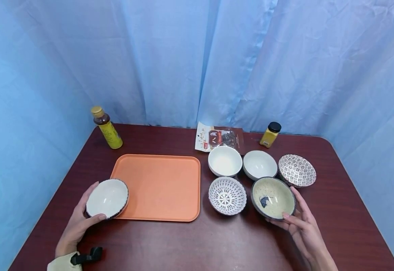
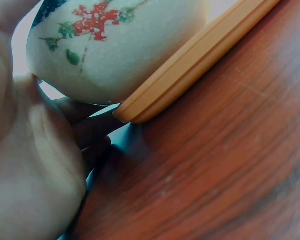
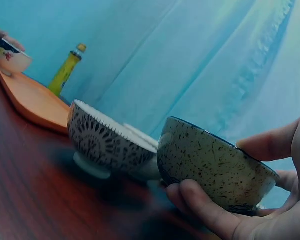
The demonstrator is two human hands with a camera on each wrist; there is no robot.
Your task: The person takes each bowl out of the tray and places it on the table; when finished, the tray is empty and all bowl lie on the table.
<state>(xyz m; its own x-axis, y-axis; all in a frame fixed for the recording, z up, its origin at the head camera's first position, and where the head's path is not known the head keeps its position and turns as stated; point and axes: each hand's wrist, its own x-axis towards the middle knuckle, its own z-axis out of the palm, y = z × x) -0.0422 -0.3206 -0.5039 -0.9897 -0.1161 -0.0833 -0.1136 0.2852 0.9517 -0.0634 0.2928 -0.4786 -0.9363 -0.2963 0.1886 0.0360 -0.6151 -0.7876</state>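
My left hand point(image 1: 76, 222) grips a white bowl point(image 1: 107, 198) with a dark rim, thumb at its near side, over the left edge of the orange tray point(image 1: 159, 188). In the left wrist view the bowl's outside point(image 2: 120, 50) bears a red flower with green leaves. On the right, my right hand point(image 1: 302, 226) holds a speckled greenish bowl point(image 1: 278, 199) with a dark fish-like mark inside, thumb near the rim and fingers underneath. The right wrist view shows that speckled bowl point(image 3: 215, 165) tilted, beside the black-and-white patterned bowl point(image 3: 107, 137).
Beside the tray stand a patterned bowl point(image 1: 227, 195), two white bowls point(image 1: 225, 160) and, farther right, a bowl with a small tile pattern point(image 1: 297, 170). At the back are a yellow bottle point(image 1: 110, 133), a spice packet point(image 1: 218, 138) and a black-lidded jar point(image 1: 270, 134). Blue curtains surround the table.
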